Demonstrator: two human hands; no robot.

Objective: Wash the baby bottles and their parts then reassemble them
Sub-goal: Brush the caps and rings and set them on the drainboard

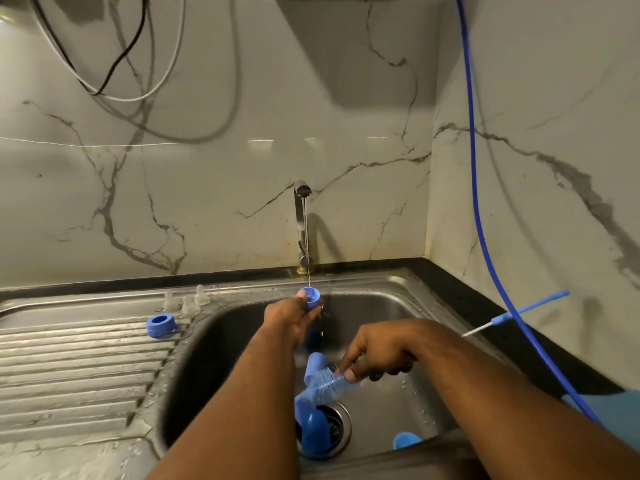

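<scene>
While a thin stream from the tap (pixel 302 223) runs onto it, a blue screw ring (pixel 310 298) sits pinched between the thumb and fingertips of the left hand (pixel 291 320), held over the far side of the sink (pixel 398 301). The right hand (pixel 381 356) is lower in the basin, its fingers curled round the bristle end of a blue bottle brush (pixel 325 384).

Judging by where things lie, the washing is partly done. Three clear teats (pixel 188 303) stand on the draining board (pixel 79 362) near the sink's edge, with a second blue ring (pixel 160 325) just beside them. These look rinsed and set aside. The ring under the water seems to be at its rinse.

More waits in the basin. Some blue pieces (pixel 313 431) lie over the drain, though I cannot tell what each one is, and a blue cap (pixel 406 441) rests at the near right. No bottle body shows plainly, so I cannot say whether the bottles have been washed. A thin teat brush (pixel 512 315) lies on the dark counter (pixel 460 296) to the right, apart from both hands.

Nothing has been put back together, so the whole of the reassembly is left.
</scene>
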